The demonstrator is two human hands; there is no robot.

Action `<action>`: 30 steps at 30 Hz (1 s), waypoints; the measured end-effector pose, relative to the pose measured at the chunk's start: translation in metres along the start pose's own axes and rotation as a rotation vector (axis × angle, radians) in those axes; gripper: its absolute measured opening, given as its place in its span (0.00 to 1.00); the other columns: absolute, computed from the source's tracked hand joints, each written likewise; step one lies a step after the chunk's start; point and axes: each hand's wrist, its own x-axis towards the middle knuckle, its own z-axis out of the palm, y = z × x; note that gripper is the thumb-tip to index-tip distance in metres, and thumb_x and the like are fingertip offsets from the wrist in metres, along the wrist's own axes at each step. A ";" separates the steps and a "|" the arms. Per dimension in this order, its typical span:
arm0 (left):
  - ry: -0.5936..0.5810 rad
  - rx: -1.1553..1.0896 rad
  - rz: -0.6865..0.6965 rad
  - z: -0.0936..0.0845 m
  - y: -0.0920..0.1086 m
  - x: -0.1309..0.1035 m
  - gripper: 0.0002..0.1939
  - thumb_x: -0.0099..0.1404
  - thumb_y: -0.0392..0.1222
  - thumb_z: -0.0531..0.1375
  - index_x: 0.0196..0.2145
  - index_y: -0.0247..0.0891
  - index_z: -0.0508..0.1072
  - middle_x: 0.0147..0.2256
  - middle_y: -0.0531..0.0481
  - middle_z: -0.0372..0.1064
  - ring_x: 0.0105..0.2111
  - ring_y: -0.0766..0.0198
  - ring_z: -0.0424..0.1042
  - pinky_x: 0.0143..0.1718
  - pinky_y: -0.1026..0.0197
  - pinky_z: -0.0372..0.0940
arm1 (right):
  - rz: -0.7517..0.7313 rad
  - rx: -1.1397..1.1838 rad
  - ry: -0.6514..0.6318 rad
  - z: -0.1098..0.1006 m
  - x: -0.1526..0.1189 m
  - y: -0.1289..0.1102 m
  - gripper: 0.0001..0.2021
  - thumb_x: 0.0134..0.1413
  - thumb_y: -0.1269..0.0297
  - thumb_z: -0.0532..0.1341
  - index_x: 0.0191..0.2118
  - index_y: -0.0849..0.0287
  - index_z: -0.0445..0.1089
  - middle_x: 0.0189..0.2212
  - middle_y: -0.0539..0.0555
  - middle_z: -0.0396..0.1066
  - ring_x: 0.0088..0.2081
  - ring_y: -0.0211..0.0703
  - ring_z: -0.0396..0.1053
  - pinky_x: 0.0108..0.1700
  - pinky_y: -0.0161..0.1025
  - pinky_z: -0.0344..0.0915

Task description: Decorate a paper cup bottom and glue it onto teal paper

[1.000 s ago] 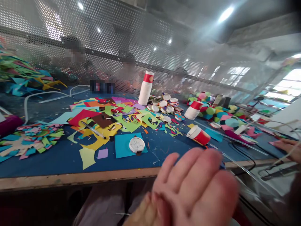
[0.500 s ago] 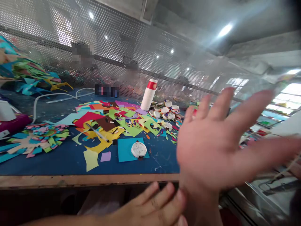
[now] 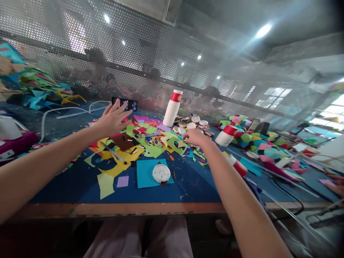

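Note:
My left hand [image 3: 114,118] is open, fingers spread, above the paper scraps and in front of a black phone [image 3: 131,104] that leans on the mesh. Over the far side of the scraps, my right hand [image 3: 195,137] has its fingers bent down and drawn together; what they hold, if anything, is hidden. Beside it are a cut green sheet [image 3: 173,142] and a heap of round white lid-like discs [image 3: 191,125]. One disc with drawn lines [image 3: 161,173] lies on a blue paper square [image 3: 145,176] near the table's front edge. A pen [image 3: 113,152] rests on yellow paper.
A tall stack of paper cups [image 3: 172,109] stands behind the scraps. More red-and-white cups [image 3: 226,135] are at the right, before colourful paper balls [image 3: 262,145]. A white cable [image 3: 53,108] and a purple box [image 3: 21,143] are at the left. Perforated mesh [image 3: 129,61] rises behind.
Both hands have moved forward from close to the camera to over the table. My left hand is now by the phone, my right by the discs, its spread fingers now bent in.

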 end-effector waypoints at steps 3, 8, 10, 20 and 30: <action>-0.054 -0.020 0.003 0.022 -0.008 -0.009 0.34 0.71 0.57 0.43 0.62 0.30 0.66 0.69 0.35 0.49 0.71 0.40 0.35 0.68 0.38 0.40 | -0.037 -0.076 -0.067 0.006 0.009 -0.002 0.16 0.65 0.58 0.60 0.54 0.57 0.68 0.54 0.58 0.68 0.50 0.47 0.70 0.51 0.51 0.71; -0.079 -0.063 -0.009 0.033 -0.006 -0.014 0.33 0.72 0.57 0.41 0.62 0.34 0.65 0.69 0.39 0.48 0.71 0.42 0.37 0.67 0.37 0.44 | -0.064 -0.093 -0.139 0.008 0.011 0.005 0.16 0.65 0.58 0.60 0.55 0.57 0.68 0.55 0.58 0.68 0.50 0.48 0.70 0.51 0.51 0.71; -0.077 -0.078 -0.007 0.034 -0.004 -0.012 0.32 0.73 0.57 0.40 0.61 0.35 0.67 0.69 0.40 0.48 0.71 0.42 0.38 0.67 0.37 0.45 | -0.054 -0.069 -0.157 0.010 0.010 0.008 0.15 0.65 0.58 0.60 0.54 0.57 0.68 0.54 0.58 0.69 0.49 0.47 0.71 0.50 0.50 0.71; 0.022 -0.112 -0.076 0.012 -0.008 -0.013 0.29 0.77 0.54 0.40 0.59 0.27 0.63 0.68 0.47 0.52 0.68 0.52 0.43 0.69 0.45 0.42 | 0.096 0.044 -0.142 0.010 0.003 0.010 0.16 0.64 0.58 0.60 0.54 0.59 0.68 0.53 0.58 0.69 0.49 0.48 0.71 0.49 0.50 0.71; 0.042 -0.139 -0.183 -0.005 -0.006 -0.016 0.30 0.77 0.53 0.39 0.59 0.25 0.61 0.64 0.42 0.58 0.65 0.50 0.49 0.68 0.46 0.47 | 0.055 0.198 -0.200 0.009 -0.001 0.004 0.17 0.64 0.58 0.61 0.55 0.59 0.67 0.52 0.58 0.69 0.48 0.47 0.72 0.48 0.50 0.72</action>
